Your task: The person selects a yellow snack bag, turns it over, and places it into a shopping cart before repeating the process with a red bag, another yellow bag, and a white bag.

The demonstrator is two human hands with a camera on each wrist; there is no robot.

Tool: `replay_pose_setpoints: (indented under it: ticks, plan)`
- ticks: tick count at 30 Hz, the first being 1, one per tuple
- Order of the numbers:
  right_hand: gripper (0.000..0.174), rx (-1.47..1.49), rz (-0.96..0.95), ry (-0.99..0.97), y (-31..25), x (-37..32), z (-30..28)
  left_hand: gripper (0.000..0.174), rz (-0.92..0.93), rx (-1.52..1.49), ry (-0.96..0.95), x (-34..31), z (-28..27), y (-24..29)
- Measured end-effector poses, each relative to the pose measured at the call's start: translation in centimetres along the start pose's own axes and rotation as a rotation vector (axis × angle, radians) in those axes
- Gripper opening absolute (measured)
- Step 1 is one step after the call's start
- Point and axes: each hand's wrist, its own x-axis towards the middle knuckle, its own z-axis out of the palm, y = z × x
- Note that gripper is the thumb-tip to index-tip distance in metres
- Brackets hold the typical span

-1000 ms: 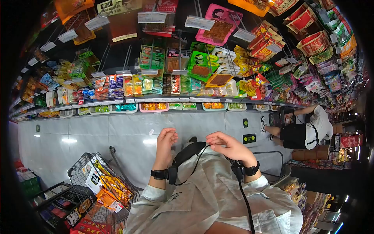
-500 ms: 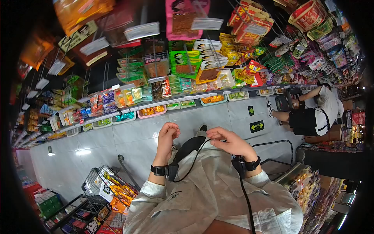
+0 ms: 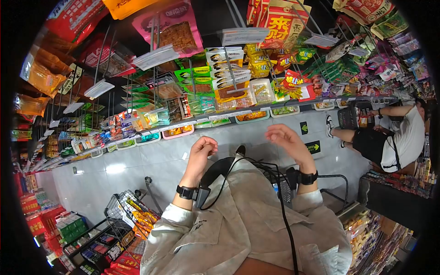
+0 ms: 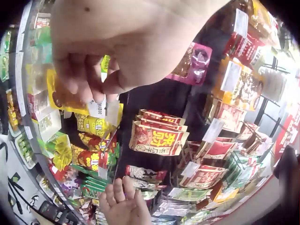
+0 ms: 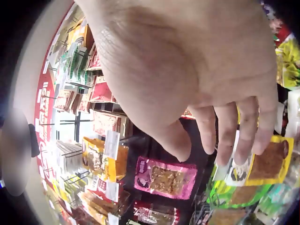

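Observation:
In the head view my left hand (image 3: 200, 155) hangs in the air over the floor before the shelf, fingers loosely curled with nothing in them. My right hand (image 3: 289, 143) is raised to its right, fingers relaxed and empty. The two hands are apart. Beyond them hang a pink snack pack (image 3: 176, 32), red and cream packs (image 3: 279, 25) and yellow-edged packs (image 3: 231, 89); neither hand touches them. In the left wrist view my left hand (image 4: 117, 47) covers part of the hanging packs, with my right hand (image 4: 125, 204) below. My right hand (image 5: 197, 70) fills the top of the right wrist view.
A wire cart (image 3: 120, 206) holding orange packs stands at lower left. At the right, a person in a white shirt (image 3: 410, 135) is beside a dark basket (image 3: 348, 118). Bins (image 3: 252, 116) line the shelf's lower edge. A black cable (image 3: 286, 220) runs down the front of my shirt.
The view has turned and the shelf packs look larger. My right hand has moved up and to the right, away from my left, its fingers spreading. My left hand has dipped slightly then risen.

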Motion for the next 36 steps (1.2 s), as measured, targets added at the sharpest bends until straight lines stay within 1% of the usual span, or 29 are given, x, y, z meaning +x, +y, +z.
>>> replay_pose_setpoints:
  ticks: [1,2,3,4,6,7,10,11,13,14,15,18,19,22,25,28,30,32,33,34,36]
  plan:
    - [0.03,0.006,-0.001,0.021,0.2,0.8,-1.2,0.014,-0.04,0.013,-0.016,0.6,0.5,0.2]
    - [0.031,-0.055,-0.006,0.005,-0.1,1.6,-2.3,0.015,-0.077,0.025,-0.034,1.4,0.9,0.4]
    - [0.032,-0.116,-0.011,-0.01,-0.4,2.3,-3.2,0.02,-0.091,0.048,-0.045,2.2,1.1,0.5]
    - [0.032,-0.176,-0.016,-0.023,-0.7,3.1,-3.8,0.021,-0.088,0.062,-0.039,3.1,1.2,0.8]
    - [0.033,-0.177,-0.053,-0.013,-1.4,4.5,-4.7,0.023,-0.083,0.089,-0.034,5.1,1.5,1.4]
    - [0.033,-0.181,-0.074,-0.005,-1.8,5.3,-4.9,0.027,-0.074,0.09,-0.03,6.3,1.5,1.6]
    - [0.033,-0.177,-0.052,0.049,-2.2,8.0,-5.3,0.032,0.084,0.253,0.024,10.5,1.7,1.0]
    - [0.033,-0.185,-0.058,0.079,-1.5,9.1,-5.3,0.039,0.126,0.248,0.005,12.2,1.4,0.3]
    - [0.032,-0.349,-0.025,0.096,1.2,11.6,-5.7,0.043,0.138,0.226,0.024,14.1,2.0,1.0]
    - [0.032,-0.434,-0.007,0.103,1.7,12.6,-5.8,0.044,0.143,0.212,0.036,15.1,2.3,1.2]
    - [0.033,-0.412,-0.002,0.1,1.6,13.2,-5.2,0.049,0.185,0.214,0.019,16.1,2.4,1.3]
    - [0.037,-0.358,-0.04,0.062,2.5,15.6,-4.7,0.049,0.177,0.158,0.009,18.4,3.0,1.6]
    - [0.04,-0.416,-0.054,0.064,2.5,16.3,-4.5,0.049,0.167,0.129,0.035,18.5,3.4,2.0]
    - [0.047,-0.4,-0.064,0.073,3.0,18.9,-4.7,0.052,0.174,0.114,0.025,20.0,3.2,2.4]
    - [0.056,-0.472,-0.097,0.088,3.1,21.0,-5.1,0.054,0.075,0.078,0.044,21.3,2.7,2.9]
    - [0.062,-0.464,-0.139,0.081,5.0,23.8,-6.1,0.059,0.069,0.162,0.124,22.2,3.0,3.2]
    - [0.065,-0.544,-0.101,0.055,5.7,24.9,-6.8,0.06,0.07,0.177,0.119,23.3,2.7,2.2]
    - [0.069,-0.607,-0.043,0.041,5.0,25.6,-6.6,0.062,0.096,0.22,0.115,25.3,1.9,0.5]
    - [0.06,-0.633,-0.1,0.052,4.5,25.4,-6.3,0.064,0.115,0.256,0.113,26.3,1.1,-0.8]
    - [0.055,-0.623,-0.108,0.053,5.6,25.7,-6.7,0.066,0.131,0.289,0.111,26.4,0.9,-1.2]
    - [0.047,-0.615,-0.14,0.059,6.7,26.9,-7.5,0.069,0.081,0.205,0.144,26.0,1.6,-1.0]
